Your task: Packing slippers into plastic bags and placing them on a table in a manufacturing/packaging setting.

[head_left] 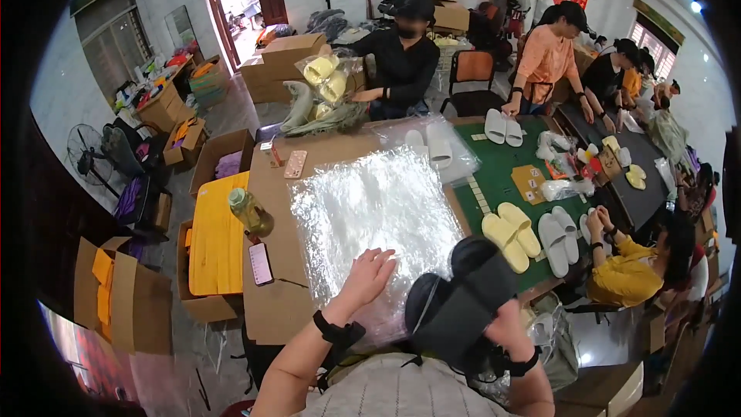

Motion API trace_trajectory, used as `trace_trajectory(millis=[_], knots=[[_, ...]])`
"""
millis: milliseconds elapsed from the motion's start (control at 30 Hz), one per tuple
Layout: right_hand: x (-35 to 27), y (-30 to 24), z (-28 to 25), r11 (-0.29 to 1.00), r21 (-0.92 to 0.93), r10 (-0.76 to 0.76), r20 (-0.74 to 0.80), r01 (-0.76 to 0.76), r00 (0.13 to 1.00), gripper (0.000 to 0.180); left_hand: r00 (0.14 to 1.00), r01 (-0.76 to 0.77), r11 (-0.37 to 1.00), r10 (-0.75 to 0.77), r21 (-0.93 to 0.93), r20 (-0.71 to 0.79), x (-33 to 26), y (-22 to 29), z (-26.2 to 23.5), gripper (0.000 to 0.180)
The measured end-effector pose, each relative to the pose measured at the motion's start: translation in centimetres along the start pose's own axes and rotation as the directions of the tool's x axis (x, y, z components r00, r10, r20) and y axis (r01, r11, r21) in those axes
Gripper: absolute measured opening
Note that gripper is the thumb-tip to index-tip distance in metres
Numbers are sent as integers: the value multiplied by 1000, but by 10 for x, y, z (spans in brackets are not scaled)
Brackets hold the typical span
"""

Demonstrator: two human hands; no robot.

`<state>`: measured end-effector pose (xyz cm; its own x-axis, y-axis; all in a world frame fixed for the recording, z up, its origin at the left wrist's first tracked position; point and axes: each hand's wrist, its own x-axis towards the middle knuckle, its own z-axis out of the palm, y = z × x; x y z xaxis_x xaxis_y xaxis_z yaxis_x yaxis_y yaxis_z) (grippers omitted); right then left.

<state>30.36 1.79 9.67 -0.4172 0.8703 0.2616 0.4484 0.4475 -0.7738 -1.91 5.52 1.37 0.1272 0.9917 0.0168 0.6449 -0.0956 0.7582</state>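
Black slippers (pixel 455 297) (pair) | right hand (pixel 505 324) | left hand (pixel 369 272) on plastic bags (pixel 370 208)

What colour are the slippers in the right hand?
Black slippers, best seen in the head view.

Pair of black slide slippers (pixel 457 301), stacked together and tilted with one wide strap facing the camera, held up off the table at its near right edge, beside a stack of clear, crinkly, shiny plastic bags (pixel 370 212) lying flat across the brown table's middle.
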Motion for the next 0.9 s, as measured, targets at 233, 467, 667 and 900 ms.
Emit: trace_trajectory(millis=[233,467,667,900], knots=[[-5,29,25,919,-377,216,247,-112,944,36,1000,27,999,-27,-45,-9,-2,19,-8,49],[16,19,53,912,-358,286,206,-200,936,40,987,-127,934,151,335,-46,-12,40,7,51],[52,27,75,921,-352,250,200,-169,947,37,934,-334,842,356,424,28,-13,63,3,50],[66,46,127,999,-8,-36,-60,35,998,18,858,-495,798,512,345,46,-15,78,-7,49]])
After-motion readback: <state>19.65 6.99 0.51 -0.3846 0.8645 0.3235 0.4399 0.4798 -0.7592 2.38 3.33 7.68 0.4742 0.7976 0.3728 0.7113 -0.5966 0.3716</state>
